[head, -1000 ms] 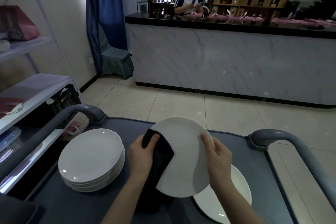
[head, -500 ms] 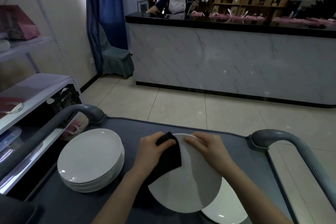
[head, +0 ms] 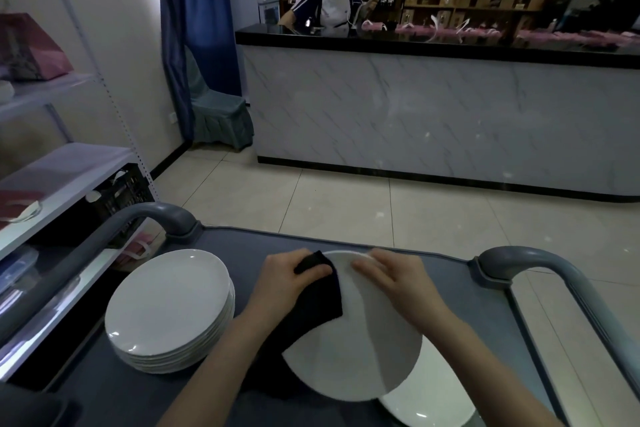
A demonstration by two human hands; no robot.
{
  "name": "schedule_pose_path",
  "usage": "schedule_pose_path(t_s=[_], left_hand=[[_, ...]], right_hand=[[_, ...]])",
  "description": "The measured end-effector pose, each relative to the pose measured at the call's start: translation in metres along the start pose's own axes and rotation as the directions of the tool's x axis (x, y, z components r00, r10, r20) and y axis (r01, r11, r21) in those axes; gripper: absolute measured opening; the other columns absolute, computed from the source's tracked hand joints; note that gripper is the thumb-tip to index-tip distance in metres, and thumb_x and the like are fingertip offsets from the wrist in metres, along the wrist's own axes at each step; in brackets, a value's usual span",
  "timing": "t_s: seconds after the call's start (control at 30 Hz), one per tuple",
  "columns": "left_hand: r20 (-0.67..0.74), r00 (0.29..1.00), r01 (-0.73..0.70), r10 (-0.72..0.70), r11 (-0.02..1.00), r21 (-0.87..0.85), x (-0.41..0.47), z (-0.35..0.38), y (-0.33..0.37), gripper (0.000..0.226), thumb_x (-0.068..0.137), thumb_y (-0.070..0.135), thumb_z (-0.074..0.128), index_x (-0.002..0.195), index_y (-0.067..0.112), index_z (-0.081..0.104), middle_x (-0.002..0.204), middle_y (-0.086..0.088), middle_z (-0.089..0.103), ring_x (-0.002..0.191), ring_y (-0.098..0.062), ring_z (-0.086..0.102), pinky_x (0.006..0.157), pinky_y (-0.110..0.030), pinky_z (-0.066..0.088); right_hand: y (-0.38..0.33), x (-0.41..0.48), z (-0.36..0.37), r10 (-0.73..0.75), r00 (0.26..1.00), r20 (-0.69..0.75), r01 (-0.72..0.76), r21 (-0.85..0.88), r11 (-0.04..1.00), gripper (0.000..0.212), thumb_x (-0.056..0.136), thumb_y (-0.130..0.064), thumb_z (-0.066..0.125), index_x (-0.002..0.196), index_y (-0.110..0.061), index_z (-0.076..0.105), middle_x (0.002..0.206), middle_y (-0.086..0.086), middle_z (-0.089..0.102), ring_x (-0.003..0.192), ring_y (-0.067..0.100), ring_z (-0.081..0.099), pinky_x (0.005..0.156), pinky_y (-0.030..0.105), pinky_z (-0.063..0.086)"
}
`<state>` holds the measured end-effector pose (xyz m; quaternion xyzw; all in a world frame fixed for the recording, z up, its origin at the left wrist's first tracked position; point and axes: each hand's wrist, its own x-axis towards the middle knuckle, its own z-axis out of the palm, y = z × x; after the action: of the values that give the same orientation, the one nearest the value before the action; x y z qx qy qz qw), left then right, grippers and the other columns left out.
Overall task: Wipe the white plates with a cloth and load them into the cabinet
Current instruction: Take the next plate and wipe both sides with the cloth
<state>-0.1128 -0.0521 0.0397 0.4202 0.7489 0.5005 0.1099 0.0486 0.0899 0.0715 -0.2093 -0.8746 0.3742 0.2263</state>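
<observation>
From the head camera, your left hand (head: 284,279) has its grip folded round a dark cloth (head: 320,293), pressing it on the far left part of a white plate (head: 360,354). Your right hand (head: 394,279) holds that plate, its grip curled over the far rim, just right of the cloth. The plate tilts above the near right side of the grey cart (head: 239,244). A second plate (head: 438,399) lies flat beneath it, partly hidden. A stack of plates (head: 169,308) sits on the cart's left side, apart from your hands.

Plate stack (head: 168,308) lies on cart (head: 450,274), left of held plate (head: 360,350).
</observation>
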Motion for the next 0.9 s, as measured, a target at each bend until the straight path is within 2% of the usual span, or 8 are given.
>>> schedule_pose_path(t_s=[0.07,0.13,0.23,0.33,0.5,0.63,0.77,0.9], left_hand=[[0.016,1.0,-0.021,0.021,1.0,0.009,0.002,0.004,0.002,0.026,0.081,0.024,0.078,0.062,0.032,0.061,0.057,0.016,0.06,0.054,0.007,0.05,0.054,-0.012,0.036],[-0.13,0.99,0.053,-0.059,0.998,-0.046,-0.003,0.006,-0.003,0.027,0.083,0.024,0.076,0.061,0.023,0.06,0.055,0.011,0.056,0.052,0.004,0.046,0.051,-0.015,0.034],[-0.338,0.883,0.25,-0.325,0.936,-0.249,-0.017,0.012,-0.013,0.027,0.087,0.029,0.072,0.066,0.015,0.063,0.06,0.003,0.063,0.056,-0.003,0.048,0.056,-0.024,0.04],[-0.379,0.801,0.354,-0.464,0.877,-0.325,-0.028,0.02,-0.02,0.032,0.089,0.033,0.068,0.071,0.007,0.065,0.068,-0.011,0.066,0.063,-0.015,0.052,0.062,-0.037,0.045],[-0.277,0.928,0.199,-0.248,0.961,-0.192,-0.022,0.004,-0.022,0.027,0.084,0.031,0.074,0.063,0.018,0.062,0.06,0.002,0.062,0.055,-0.003,0.049,0.054,-0.02,0.039],[-0.074,0.997,0.017,-0.018,1.0,-0.017,-0.009,0.011,-0.008,0.029,0.077,0.029,0.079,0.059,0.021,0.059,0.052,0.012,0.053,0.051,0.003,0.045,0.051,-0.014,0.033],[-0.215,0.963,0.131,-0.163,0.979,-0.157,-0.016,0.013,-0.013,0.03,0.084,0.027,0.075,0.06,0.02,0.058,0.054,0.008,0.056,0.05,0.002,0.045,0.049,-0.016,0.034],[-0.32,0.871,0.282,-0.373,0.913,-0.294,-0.039,0.017,-0.021,0.027,0.088,0.034,0.068,0.068,0.017,0.064,0.066,-0.002,0.066,0.06,-0.008,0.053,0.057,-0.023,0.043]], right_hand=[[-0.002,0.002,0.002,-0.041,0.999,0.02,0.042,-0.026,0.999,0.03,0.094,-0.035,0.063,0.067,-0.022,0.059,0.062,-0.002,0.057,0.058,0.001,0.047,0.055,0.017,0.034],[-0.002,0.0,0.002,-0.009,0.996,-0.092,0.015,0.068,0.998,0.033,0.094,-0.032,0.064,0.062,-0.023,0.058,0.058,-0.004,0.053,0.056,0.001,0.043,0.054,0.016,0.032],[0.002,-0.009,0.015,0.249,0.906,-0.342,-0.128,0.339,0.932,0.041,0.094,-0.032,0.063,0.057,-0.021,0.049,0.054,-0.011,0.042,0.054,0.003,0.036,0.052,0.016,0.029],[0.009,-0.018,0.031,0.413,0.848,-0.333,-0.251,0.434,0.865,0.037,0.096,-0.035,0.058,0.066,-0.014,0.054,0.058,-0.009,0.045,0.058,0.008,0.04,0.054,0.022,0.033],[0.007,-0.011,-0.001,0.176,0.975,-0.135,-0.144,0.221,0.965,0.006,0.089,-0.036,0.068,0.087,-0.042,0.067,0.079,-0.026,0.069,0.075,-0.007,0.063,0.065,0.01,0.046],[-0.001,0.004,0.003,-0.019,0.99,0.14,0.037,-0.13,0.991,0.026,0.094,-0.041,0.061,0.072,-0.03,0.053,0.061,-0.011,0.054,0.062,0.001,0.049,0.06,0.021,0.037],[0.006,-0.004,0.006,0.034,0.993,-0.113,-0.025,0.076,0.997,0.037,0.094,-0.035,0.063,0.061,-0.022,0.053,0.056,-0.005,0.047,0.055,0.0,0.04,0.054,0.018,0.031],[0.014,-0.019,0.024,0.372,0.874,-0.312,-0.229,0.412,0.882,0.04,0.095,-0.037,0.061,0.062,-0.016,0.052,0.055,-0.01,0.042,0.054,0.006,0.037,0.055,0.027,0.032]])
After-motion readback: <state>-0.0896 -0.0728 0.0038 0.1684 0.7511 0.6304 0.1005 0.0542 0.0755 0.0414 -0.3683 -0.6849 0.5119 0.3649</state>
